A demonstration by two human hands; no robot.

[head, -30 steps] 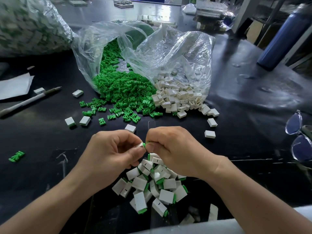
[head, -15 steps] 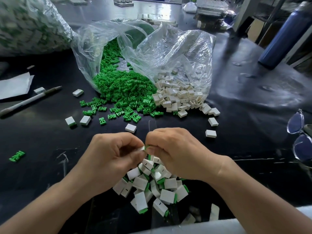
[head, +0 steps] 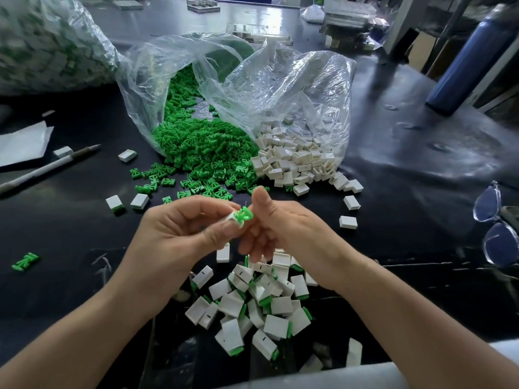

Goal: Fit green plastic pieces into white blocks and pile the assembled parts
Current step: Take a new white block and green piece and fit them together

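My left hand (head: 179, 234) pinches a small white block (head: 233, 218) between thumb and fingertips, with a green plastic piece (head: 245, 214) sticking out of its end. Just to the right, my right hand (head: 280, 228) has its thumb raised and its fingers relaxed and pointing down, holding nothing that I can see. Below both hands lies a pile of assembled parts (head: 252, 304), white blocks with green ends. Farther back, a heap of green pieces (head: 202, 147) and a heap of white blocks (head: 295, 161) spill from clear plastic bags (head: 280, 88).
Loose white blocks (head: 348, 221) and green pieces (head: 25, 261) are scattered on the black table (head: 407, 169). A pen (head: 47, 168) and paper (head: 22, 143) lie at the left, glasses (head: 494, 228) at the right edge, a blue bottle (head: 471, 57) at the back right, a full bag (head: 42, 43) at the far left.
Both hands were closed together over the part. Now they have risen and parted: my right hand has opened, and the white block with its green piece shows in my left fingertips.
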